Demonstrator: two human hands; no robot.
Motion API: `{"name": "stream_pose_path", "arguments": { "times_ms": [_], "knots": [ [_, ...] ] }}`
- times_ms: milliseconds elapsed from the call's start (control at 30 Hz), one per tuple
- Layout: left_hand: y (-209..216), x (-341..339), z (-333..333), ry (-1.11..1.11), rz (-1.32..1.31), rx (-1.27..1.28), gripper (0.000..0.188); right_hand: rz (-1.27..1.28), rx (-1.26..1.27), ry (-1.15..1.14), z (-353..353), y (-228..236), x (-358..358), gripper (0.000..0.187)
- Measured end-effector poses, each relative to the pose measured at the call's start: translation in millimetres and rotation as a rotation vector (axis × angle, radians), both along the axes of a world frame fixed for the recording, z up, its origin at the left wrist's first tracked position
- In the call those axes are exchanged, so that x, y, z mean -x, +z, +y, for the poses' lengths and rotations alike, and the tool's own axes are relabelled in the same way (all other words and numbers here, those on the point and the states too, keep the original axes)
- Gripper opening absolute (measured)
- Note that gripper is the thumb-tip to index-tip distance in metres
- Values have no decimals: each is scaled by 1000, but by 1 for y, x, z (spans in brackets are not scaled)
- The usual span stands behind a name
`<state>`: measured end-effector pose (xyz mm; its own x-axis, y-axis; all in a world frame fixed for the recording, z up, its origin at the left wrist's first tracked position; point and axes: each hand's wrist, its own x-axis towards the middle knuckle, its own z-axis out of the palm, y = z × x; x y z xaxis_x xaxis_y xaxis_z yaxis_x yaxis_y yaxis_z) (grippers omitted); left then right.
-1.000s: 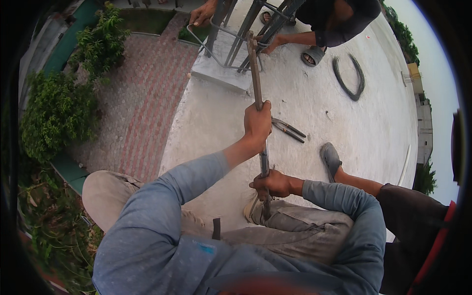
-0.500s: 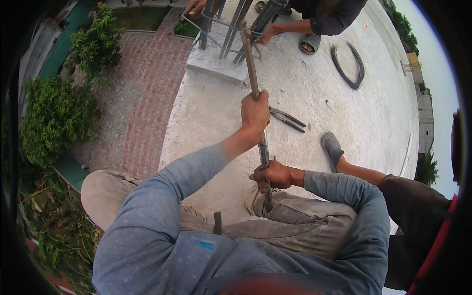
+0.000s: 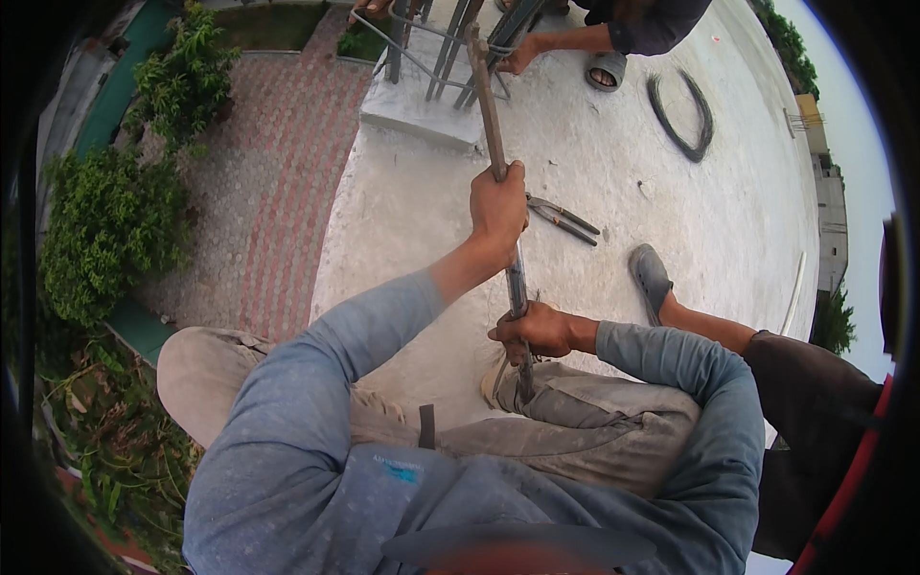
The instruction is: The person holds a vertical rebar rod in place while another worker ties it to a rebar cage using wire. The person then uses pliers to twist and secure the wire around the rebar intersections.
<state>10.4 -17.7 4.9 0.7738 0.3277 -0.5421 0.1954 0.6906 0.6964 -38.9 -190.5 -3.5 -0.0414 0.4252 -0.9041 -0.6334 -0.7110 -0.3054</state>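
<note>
A long rusty metal bar (image 3: pixel 490 113) runs from my lap up to the column's steel rods. My left hand (image 3: pixel 497 213) is closed around its middle. Lower down, my right hand (image 3: pixel 539 329) grips the same bar near its lower end, above my trouser leg. The bar's upper end meets a bent steel stirrup (image 3: pixel 412 61) around several upright rebar rods (image 3: pixel 447 59); the exact contact is too small to tell. Another person's hand (image 3: pixel 520 54) is at the rods, and a second hand (image 3: pixel 372 8) is at the stirrup's far left corner.
Pincers (image 3: pixel 563 220) lie on the pale concrete slab (image 3: pixel 402 211), right of my left hand. A coil of dark wire (image 3: pixel 707 134) lies farther right. Another person's clogged foot (image 3: pixel 649 278) stands at right. The slab's left edge drops to paving (image 3: pixel 268 192) and trees.
The view has shifted slightly, so the rods, pincers and wire coil appear a little higher. Both my hands keep their hold on the bar, with little visible movement.
</note>
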Motion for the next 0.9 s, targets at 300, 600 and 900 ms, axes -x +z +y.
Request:
{"name": "stream_pose_path", "arguments": {
  "times_ms": [300, 600, 900],
  "knots": [
    [6, 1, 0, -4, 24, 30, 28, 21, -1, -1, 1, 2, -1, 30],
    [6, 0, 0, -6, 36, 9, 27, 30, -8, -23, 1, 4, 0, 32],
    [-3, -6, -2, -30, 66, 39, 29, -12, -84, -12, -1, 6, 2, 33]
  ]
}}
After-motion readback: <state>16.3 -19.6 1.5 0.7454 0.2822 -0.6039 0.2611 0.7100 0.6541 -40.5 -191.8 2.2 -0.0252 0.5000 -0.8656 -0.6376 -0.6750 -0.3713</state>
